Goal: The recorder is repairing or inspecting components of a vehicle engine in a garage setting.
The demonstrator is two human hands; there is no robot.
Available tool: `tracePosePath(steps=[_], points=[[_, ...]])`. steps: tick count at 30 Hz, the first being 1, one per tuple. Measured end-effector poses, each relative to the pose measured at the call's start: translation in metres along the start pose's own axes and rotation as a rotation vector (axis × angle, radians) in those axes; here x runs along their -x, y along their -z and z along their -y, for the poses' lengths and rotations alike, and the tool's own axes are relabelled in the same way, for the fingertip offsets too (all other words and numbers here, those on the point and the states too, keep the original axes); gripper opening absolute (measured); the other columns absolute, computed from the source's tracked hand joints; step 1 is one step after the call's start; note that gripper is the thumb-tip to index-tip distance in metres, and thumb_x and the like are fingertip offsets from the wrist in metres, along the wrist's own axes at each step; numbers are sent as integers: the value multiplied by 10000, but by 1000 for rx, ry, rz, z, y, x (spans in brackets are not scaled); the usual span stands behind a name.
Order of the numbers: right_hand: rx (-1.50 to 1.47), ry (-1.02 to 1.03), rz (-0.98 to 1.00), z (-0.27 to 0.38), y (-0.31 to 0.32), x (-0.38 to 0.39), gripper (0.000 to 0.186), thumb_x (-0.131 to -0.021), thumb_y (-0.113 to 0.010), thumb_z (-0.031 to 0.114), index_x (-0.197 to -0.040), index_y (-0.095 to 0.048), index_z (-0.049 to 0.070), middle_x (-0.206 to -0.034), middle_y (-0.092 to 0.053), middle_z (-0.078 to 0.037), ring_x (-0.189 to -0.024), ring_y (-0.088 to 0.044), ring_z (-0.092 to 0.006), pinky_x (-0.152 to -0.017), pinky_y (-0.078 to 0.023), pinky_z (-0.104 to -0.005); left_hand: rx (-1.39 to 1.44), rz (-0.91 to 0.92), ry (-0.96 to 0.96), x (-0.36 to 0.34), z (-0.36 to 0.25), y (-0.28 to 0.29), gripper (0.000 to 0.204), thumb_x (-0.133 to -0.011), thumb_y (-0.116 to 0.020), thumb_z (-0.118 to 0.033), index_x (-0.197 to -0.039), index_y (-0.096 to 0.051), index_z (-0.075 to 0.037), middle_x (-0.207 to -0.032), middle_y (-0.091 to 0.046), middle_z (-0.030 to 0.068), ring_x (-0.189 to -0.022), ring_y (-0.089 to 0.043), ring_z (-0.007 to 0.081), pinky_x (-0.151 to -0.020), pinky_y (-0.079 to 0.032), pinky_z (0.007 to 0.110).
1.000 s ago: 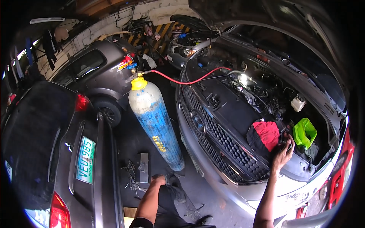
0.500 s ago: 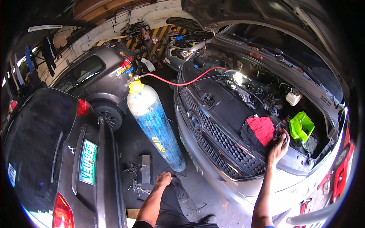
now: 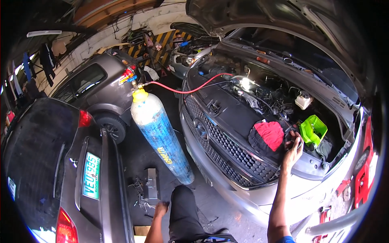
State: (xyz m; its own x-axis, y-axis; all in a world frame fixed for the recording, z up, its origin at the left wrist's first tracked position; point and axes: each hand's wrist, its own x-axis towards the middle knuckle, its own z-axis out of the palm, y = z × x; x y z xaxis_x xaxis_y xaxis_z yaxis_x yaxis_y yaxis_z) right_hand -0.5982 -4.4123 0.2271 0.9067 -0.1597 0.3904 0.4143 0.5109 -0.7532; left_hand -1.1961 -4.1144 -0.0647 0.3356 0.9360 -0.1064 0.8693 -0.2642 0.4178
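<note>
My right hand (image 3: pixel 292 149) reaches into the open engine bay of a silver car (image 3: pixel 243 194), its fingers closed on a small dark part beside a red cloth (image 3: pixel 270 133) lying over the front panel. A bright green tray (image 3: pixel 313 129) sits just right of the hand. My left hand (image 3: pixel 161 209) hangs low by my dark trouser leg (image 3: pixel 182 210), near a small metal tool box (image 3: pixel 151 185) and loose tools on the floor. It holds nothing I can see; its fingers are partly hidden.
A tall blue gas cylinder (image 3: pixel 160 137) with a yellow cap leans by the car's grille, and a red hose (image 3: pixel 190 90) runs from it into the engine bay. A dark car's rear (image 3: pixel 73 178) is at left, a grey car (image 3: pixel 95 87) behind. The hood (image 3: pixel 263 16) is raised overhead.
My left hand has dropped lower and nearer my leg. My right hand has stayed at the same spot in the engine bay while the view shifted slightly.
</note>
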Motion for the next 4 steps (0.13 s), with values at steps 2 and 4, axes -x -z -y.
tracePosePath(steps=[2, 4], points=[[41, 35, -5, 6, 33, -12, 383, -1056, -479, 344, -1214, -606, 19, -1108, -712, -98, -628, -525, -77, -576, -422, -221, 340, 630, 240, 15, -15, -43, 484, -932, -567, -521, -836, -671, -59, -759, -714, 112, -785, -702, 330, -768, -534, 441], [20, 29, -3, 6, 35, -16, 392, -1058, -474, 346, -1218, -599, 11, -1114, -712, -111, -628, -533, -81, -574, -424, -224, -32, 487, -13, 47, 4, -59, 393, -943, -585, -463, -831, -678, -97, -640, -667, 42, -664, -676, 274, -721, -536, 434]])
